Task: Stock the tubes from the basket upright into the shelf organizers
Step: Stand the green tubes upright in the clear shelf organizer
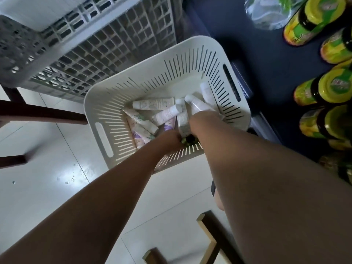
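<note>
A cream slotted basket [106,115] stands on the floor and holds several tubes [152,104], white, green-printed and lilac, lying crosswise. Both my arms reach down into it. My right hand [200,116] is deep in the basket's right side, and white capped tubes [193,101] stick up out of its grip. My left hand [170,137] is at the near wall, its fingers tucked under, closing on the dark-capped end of a white-and-green tube [183,126]. No shelf organizers are in view.
A grey lattice crate [106,44] lies tipped behind the basket. On the right, a dark blue shelf [266,54] carries yellow-green lidded jars [331,86] and a clear plastic bag [270,12]. Dark wooden furniture legs [43,113] stand at left and bottom, on white floor tiles.
</note>
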